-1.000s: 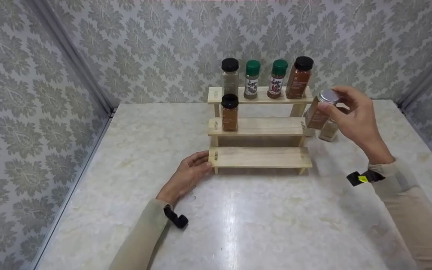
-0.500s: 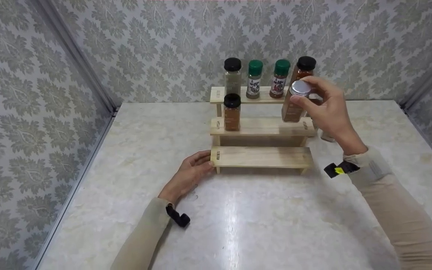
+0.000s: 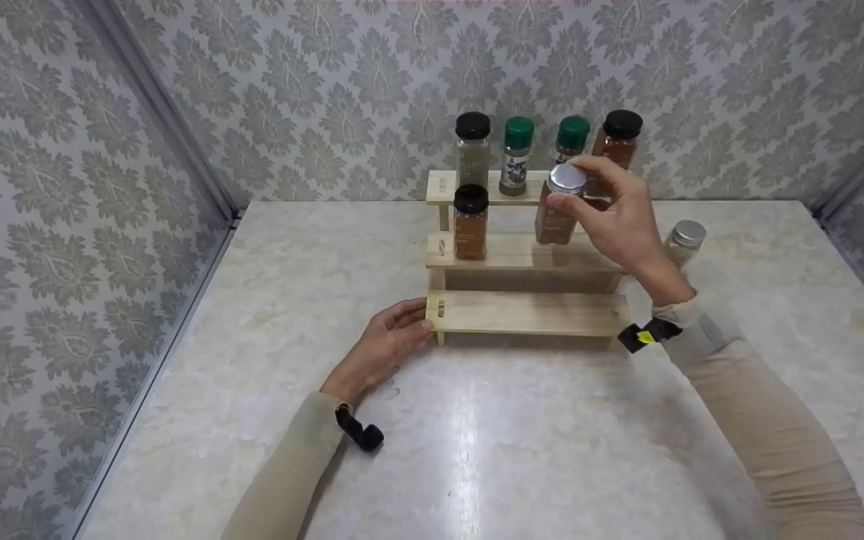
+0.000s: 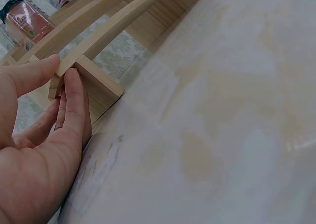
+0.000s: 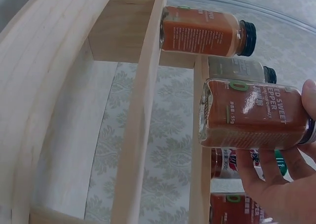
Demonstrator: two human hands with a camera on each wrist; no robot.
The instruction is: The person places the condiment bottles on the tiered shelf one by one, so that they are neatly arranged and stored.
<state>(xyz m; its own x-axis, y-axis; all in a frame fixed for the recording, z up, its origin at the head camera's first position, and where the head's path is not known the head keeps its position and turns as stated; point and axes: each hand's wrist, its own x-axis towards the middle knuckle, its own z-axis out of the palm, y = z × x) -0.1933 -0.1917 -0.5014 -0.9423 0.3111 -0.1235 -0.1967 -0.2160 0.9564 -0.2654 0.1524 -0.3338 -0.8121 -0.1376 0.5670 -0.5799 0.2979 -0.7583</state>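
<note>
The right hand (image 3: 619, 221) pinches a silver-lidded jar of red spice (image 3: 556, 210) by its cap, above the middle step of the three-step wooden rack (image 3: 526, 313). The left hand (image 3: 383, 349), fingers nearly straight, braces the rack's lower left corner, likely to steady it.

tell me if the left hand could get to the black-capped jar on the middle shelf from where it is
Probably yes. The left hand rests against the bottom step's left end, and the black-capped jar stands at the left end of the middle shelf, with nothing between them; the right hand works further right.
</note>
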